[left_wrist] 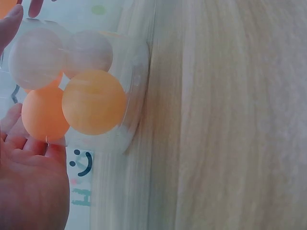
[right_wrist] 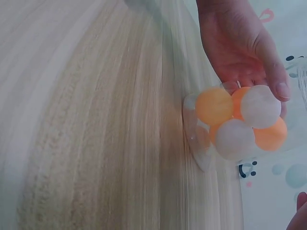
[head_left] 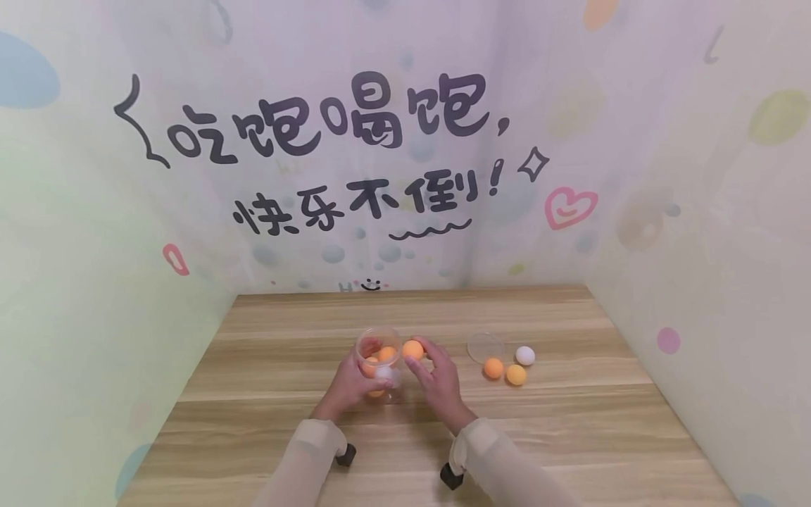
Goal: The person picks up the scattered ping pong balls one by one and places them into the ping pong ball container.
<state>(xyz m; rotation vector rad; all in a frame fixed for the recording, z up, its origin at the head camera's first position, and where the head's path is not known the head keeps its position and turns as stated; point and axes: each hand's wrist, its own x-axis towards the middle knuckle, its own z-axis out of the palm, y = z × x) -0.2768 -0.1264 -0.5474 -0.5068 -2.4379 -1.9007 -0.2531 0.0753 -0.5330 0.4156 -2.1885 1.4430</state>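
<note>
My left hand [head_left: 350, 380] grips a clear plastic jar [head_left: 394, 394] around its side, its open mouth facing up. Several orange and white ping-pong balls sit inside; in the right wrist view a white ball [right_wrist: 260, 105] and an orange ball [right_wrist: 214, 106] show through the wall. Just right of the rim, my right hand [head_left: 441, 380] pinches an orange ping-pong ball [head_left: 413, 350] between thumb and fingers. That held ball [left_wrist: 7, 6] is cut off at the corner of the left wrist view. Only part of my right hand [right_wrist: 299, 215] appears in the right wrist view.
Right of my hands, a clear round lid [head_left: 485, 348] lies on the wooden table [head_left: 253, 451]. Near it rest two orange balls [head_left: 493, 368] and a white ball [head_left: 525, 355]. Printed wall cloth [head_left: 405, 260] encloses the table's back and sides.
</note>
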